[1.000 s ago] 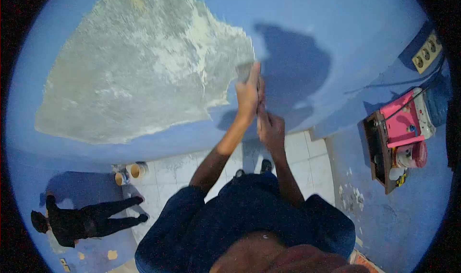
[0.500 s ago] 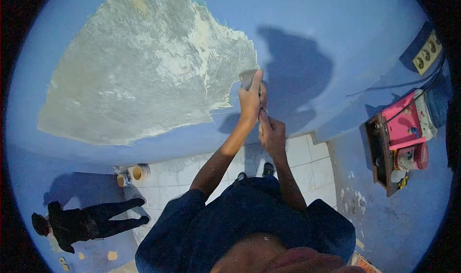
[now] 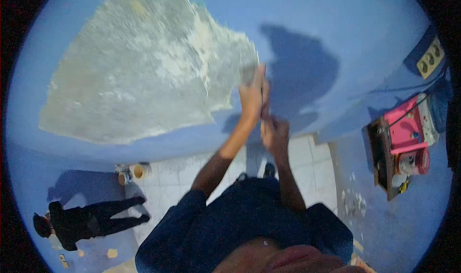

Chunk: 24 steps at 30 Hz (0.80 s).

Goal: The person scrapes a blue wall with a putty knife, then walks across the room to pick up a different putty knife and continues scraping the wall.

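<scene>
My left hand (image 3: 251, 99) is wrapped round a scraper (image 3: 248, 75), its fingers stretched up along the tool. The flat blade lies at the right edge of a large grey and whitish bare patch (image 3: 134, 76) on the blue wall (image 3: 326, 14). Just below, my right hand (image 3: 275, 131) is closed round the lower end of the tool's handle. Both hands and the blade are somewhat blurred, and the fingers hide most of the handle.
A person (image 3: 86, 225) in dark clothes stands at the left, near two small buckets (image 3: 140, 171). At the right are a wall shelf (image 3: 379, 153) with a pink item (image 3: 404, 126) and containers, a socket strip (image 3: 431, 58) and a cable. White tiles (image 3: 307, 170) cover the floor.
The blade and both hands have shifted slightly, my left hand a little to the right and my right hand slightly down. The whole view has moved a little. Both hands keep hold of the tool.
</scene>
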{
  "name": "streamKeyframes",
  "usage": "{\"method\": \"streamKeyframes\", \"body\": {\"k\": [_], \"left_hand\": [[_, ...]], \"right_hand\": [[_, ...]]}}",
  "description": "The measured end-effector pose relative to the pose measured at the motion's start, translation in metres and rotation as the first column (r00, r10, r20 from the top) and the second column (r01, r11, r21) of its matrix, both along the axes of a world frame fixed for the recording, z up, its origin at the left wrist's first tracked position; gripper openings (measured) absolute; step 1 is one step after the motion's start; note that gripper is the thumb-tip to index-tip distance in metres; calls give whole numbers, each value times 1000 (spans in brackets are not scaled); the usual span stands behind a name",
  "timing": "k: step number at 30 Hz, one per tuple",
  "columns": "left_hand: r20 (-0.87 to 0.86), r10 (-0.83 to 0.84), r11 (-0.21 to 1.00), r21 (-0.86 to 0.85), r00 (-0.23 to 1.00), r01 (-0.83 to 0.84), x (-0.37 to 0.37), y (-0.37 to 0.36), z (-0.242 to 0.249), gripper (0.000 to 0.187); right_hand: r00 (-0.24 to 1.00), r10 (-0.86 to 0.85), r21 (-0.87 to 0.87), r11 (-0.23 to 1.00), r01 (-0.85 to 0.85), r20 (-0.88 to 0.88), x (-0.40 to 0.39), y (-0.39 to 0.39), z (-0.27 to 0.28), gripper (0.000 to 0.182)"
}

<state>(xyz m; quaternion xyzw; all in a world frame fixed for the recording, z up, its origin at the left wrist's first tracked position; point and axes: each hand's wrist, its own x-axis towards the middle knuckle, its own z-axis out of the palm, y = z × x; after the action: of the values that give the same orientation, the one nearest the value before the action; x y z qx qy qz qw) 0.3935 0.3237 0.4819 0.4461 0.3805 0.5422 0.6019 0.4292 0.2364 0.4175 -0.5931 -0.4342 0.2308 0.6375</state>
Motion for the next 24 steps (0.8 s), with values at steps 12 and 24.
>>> {"method": "streamKeyframes", "body": {"k": [12, 24], "left_hand": [[52, -77, 988, -132, 996, 83, 5, -4, -15, 47], [-20, -87, 994, -74, 996, 85, 5, -6, -48, 50]], "right_hand": [[1000, -22, 23, 999, 22, -12, -1, -8, -15, 45], [993, -15, -92, 996, 4, -120, 4, -14, -48, 49]]}}
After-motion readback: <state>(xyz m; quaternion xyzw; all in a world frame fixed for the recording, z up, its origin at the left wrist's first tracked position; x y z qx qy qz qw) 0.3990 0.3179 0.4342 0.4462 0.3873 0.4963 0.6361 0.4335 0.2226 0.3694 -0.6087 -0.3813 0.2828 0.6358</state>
